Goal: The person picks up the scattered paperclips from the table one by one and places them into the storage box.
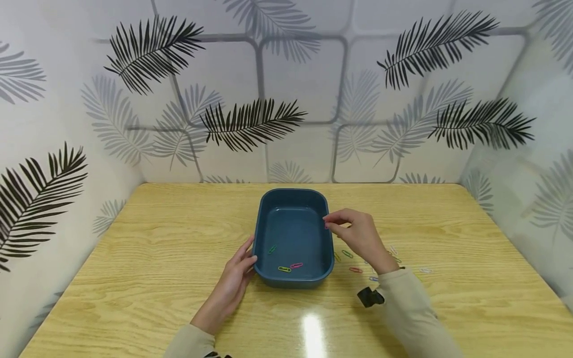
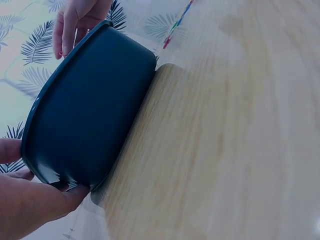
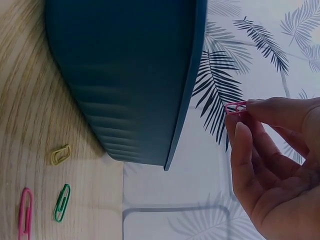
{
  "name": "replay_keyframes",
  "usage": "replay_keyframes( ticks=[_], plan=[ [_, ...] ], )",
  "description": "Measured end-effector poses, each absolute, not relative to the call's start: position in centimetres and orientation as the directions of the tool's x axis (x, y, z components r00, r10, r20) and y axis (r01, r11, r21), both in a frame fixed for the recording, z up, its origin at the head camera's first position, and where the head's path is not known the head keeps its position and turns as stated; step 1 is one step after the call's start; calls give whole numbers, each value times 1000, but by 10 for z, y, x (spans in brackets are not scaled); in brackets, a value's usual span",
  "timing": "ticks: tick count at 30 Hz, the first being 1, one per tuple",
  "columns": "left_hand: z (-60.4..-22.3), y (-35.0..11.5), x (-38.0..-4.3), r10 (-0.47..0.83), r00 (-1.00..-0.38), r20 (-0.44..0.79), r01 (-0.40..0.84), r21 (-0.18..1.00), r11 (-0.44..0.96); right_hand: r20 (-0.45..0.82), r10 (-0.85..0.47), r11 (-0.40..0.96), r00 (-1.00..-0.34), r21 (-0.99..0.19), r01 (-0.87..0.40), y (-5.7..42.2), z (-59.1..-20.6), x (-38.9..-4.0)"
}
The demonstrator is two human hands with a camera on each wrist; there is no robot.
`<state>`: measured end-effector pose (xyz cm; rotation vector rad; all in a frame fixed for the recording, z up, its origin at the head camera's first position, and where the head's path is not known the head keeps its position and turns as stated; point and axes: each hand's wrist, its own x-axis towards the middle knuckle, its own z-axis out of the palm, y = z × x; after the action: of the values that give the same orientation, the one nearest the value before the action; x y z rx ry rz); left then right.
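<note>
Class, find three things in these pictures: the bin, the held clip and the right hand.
Bin (image 1: 295,232): head view, on its bare floor.
Held clip (image 3: 236,107): right wrist view, on its wire loop.
Right hand (image 1: 360,233): head view, on its back.

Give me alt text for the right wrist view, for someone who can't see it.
A right hand pinches a pink paper clip near the rim of a dark blue container. A yellow clip, a green clip and another pink clip lie on the wood-grain table. Behind is a leaf-patterned wall.
</note>
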<state>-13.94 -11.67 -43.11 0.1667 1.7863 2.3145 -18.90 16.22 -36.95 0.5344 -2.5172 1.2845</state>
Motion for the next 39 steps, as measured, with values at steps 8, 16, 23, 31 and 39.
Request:
replay_keyframes(
  ticks=[8, 16, 23, 31, 39],
  plan=[
    [-426, -112, -140, 201, -974, -107, -157, 955, -251, 404, -197, 579, -894, -688, -438, 163, -372, -189],
    [-425, -111, -141, 199, -972, -124, -173, 951, -255, 411, -180, 599, -894, -675, -431, 165, -371, -190],
    [-427, -110, -140, 214, -972, -99, -152, 956, -251, 366, -226, 592, -903, -684, -425, 168, -369, -187],
    [-428, -110, -140, 219, -971, -91, -146, 958, -249, 315, -267, 626, -911, -662, -412, 181, -368, -185],
    [-427, -111, -140, 221, -970, -98, -153, 956, -251, 266, -289, 656, -920, -644, -392, 202, -376, -180]
  ],
)
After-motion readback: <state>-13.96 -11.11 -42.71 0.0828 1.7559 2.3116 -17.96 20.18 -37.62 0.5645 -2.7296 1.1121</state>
